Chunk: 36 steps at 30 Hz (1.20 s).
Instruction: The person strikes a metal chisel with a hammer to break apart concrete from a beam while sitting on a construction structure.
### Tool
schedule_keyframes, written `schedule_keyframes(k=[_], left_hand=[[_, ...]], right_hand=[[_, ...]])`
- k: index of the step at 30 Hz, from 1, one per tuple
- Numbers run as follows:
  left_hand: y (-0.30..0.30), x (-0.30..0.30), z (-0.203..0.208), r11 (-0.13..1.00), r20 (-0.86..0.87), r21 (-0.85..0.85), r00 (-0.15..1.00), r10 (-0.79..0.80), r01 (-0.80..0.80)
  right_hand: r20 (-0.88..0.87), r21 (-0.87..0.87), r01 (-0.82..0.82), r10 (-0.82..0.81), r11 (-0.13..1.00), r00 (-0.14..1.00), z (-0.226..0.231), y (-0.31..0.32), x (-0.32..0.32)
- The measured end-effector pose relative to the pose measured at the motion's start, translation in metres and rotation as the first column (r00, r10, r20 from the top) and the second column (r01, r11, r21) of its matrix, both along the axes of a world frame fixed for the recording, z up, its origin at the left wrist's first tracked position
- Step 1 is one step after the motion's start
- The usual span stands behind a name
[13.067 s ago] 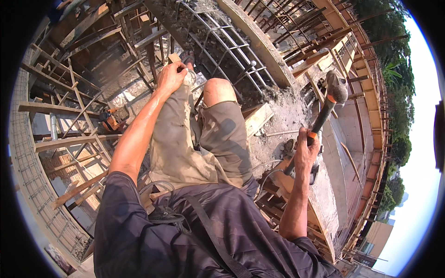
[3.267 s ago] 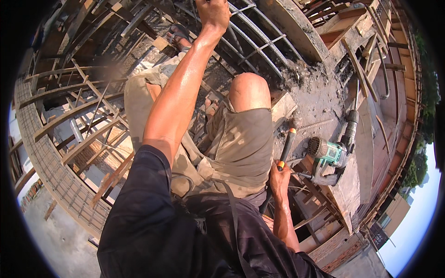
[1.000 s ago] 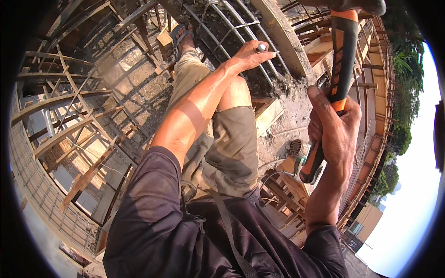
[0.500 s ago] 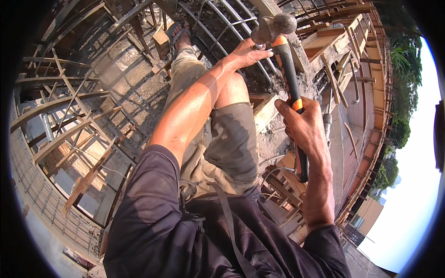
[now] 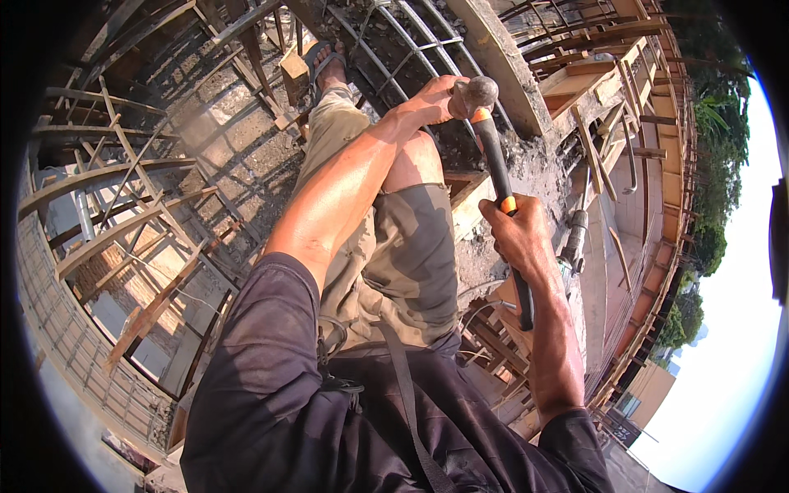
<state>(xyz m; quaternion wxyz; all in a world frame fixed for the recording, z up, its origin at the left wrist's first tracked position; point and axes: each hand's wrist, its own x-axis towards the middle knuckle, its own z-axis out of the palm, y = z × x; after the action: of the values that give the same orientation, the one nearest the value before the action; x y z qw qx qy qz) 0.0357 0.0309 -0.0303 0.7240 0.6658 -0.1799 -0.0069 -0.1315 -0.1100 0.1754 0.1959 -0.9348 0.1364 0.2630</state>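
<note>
My right hand is wrapped around the black and orange handle of a ball-peen hammer. The hammer's dark metal head is just at the fingers of my left hand and covers part of them. My left hand is closed over steel reinforcing bars. What it grips is hidden behind the hammer head; a small metal end showed there earlier. Rough grey concrete lies to the right of the bars.
A power drill with a long bit rests beside my right forearm. Wooden formwork and loose boards stand at the far right. My sandalled foot is at the far left of the bars. Timber framing crosses a drop on the left.
The hammer has swung down and to the left, its head now by my left hand. My right hand has moved slightly left and lower. The left hand stays nearly in place.
</note>
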Motion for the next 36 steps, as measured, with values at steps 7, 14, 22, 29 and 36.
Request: schedule_keyframes(k=[7, 14, 22, 29, 36], left_hand=[[-0.002, -0.009, 0.009, 0.995, -0.167, 0.082, 0.983, 0.077, -0.064], [-0.012, -0.006, 0.01, 0.992, -0.26, 0.111, 0.965, -0.033, 0.064], [0.015, -0.002, -0.02, 0.998, -0.267, -0.041, 0.961, -0.065, 0.056], [0.024, -0.019, -0.013, 0.996, -0.178, 0.076, 0.984, -0.022, 0.036], [0.013, -0.027, -0.026, 0.983, -0.159, 0.185, 0.987, 0.008, 0.022]], right_hand=[[0.532, 0.529, -0.213, -0.126, 0.822, 0.837, 0.145, 0.052, 0.041], [0.393, 0.139, -0.14, 0.075, 0.98, 0.916, 0.035, -0.004, 0.036], [0.292, 0.187, -0.188, 0.128, 0.964, 0.948, 0.086, 0.026, 0.022], [0.918, 0.131, -0.526, 0.099, 0.84, 0.385, 0.11, 0.038, 0.055], [0.106, 0.145, -0.146, 0.131, 0.979, 0.986, -0.006, -0.016, 0.012]])
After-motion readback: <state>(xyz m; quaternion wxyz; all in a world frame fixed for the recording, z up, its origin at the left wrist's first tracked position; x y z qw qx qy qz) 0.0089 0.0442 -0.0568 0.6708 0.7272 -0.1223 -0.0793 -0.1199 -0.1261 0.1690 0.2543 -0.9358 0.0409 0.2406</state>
